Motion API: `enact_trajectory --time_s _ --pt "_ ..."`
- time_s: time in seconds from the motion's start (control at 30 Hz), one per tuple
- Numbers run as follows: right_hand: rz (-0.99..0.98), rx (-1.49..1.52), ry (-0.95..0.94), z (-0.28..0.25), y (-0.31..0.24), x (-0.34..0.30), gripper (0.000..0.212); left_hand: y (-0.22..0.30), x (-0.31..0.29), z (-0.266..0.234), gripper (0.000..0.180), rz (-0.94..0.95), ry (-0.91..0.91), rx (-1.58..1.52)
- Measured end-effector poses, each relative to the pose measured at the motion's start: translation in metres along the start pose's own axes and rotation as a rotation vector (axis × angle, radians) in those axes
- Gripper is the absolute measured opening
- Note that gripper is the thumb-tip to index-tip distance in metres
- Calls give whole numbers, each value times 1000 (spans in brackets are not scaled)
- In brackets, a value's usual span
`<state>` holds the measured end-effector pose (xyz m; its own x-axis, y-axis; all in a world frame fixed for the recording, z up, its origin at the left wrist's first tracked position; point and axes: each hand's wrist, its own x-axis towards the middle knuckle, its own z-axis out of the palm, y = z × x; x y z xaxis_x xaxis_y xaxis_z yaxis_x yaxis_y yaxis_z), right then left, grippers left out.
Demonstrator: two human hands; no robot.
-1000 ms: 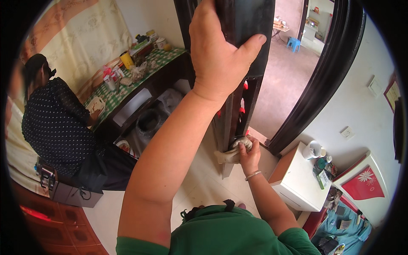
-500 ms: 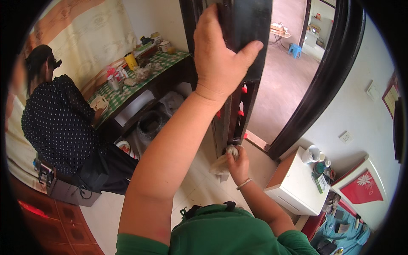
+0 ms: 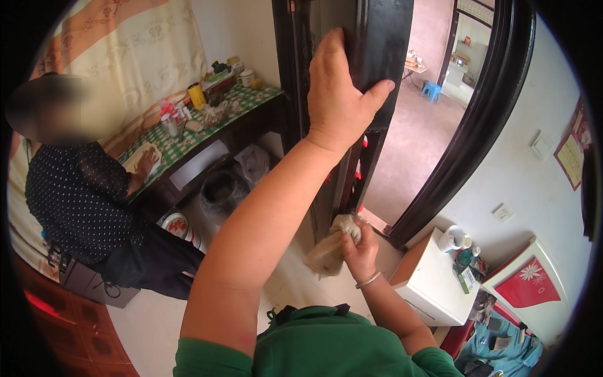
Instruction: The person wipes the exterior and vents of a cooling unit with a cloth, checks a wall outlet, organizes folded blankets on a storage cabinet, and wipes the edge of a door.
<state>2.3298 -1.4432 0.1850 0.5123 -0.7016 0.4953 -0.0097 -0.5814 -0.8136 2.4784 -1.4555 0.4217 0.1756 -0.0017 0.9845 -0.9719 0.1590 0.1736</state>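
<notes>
My left hand (image 3: 342, 94) grips the edge of a dark door (image 3: 384, 53), thumb spread to the right across its face. Its fingers reach up along the other side, partly out of sight. Lower down, my right hand (image 3: 362, 254) is closed round a crumpled beige-grey cloth (image 3: 325, 254) at the foot of the door. The cloth bunches above the fist and hangs loose to its left. Red bits show on the narrow door edge between my hands.
A person in a dotted dark top (image 3: 75, 195) works at a table with a green checked cloth (image 3: 242, 103) on the left. Right of the doorway stands a white cabinet (image 3: 433, 283), near a bed's headboard (image 3: 531, 283). A blue stool (image 3: 431, 92) shows beyond the doorway.
My left hand appears slightly lower and further right in view. My right hand and the cloth show a little lower, with more cloth visible. The other person has turned their head.
</notes>
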Motion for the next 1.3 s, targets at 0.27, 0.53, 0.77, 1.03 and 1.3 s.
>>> enact_trajectory --time_s 0.27,0.53,0.77,1.03,1.3 --pt "-430 -469 171 0 -64 64 49 4 -1 9 83 -26 -17 -20" --pt "-401 -697 -67 29 -4 20 50 1 -2 -5 85 -87 -48 -74" --pt "-198 -699 -312 44 43 -10 46 -4 -2 -7 84 -70 -46 -89" --pt "-200 -501 -249 51 67 -16 37 -8 -1 2 84 -67 -48 -109" --pt "-359 -264 -28 31 11 38 38 -16 -2 7 87 -54 -21 -140"
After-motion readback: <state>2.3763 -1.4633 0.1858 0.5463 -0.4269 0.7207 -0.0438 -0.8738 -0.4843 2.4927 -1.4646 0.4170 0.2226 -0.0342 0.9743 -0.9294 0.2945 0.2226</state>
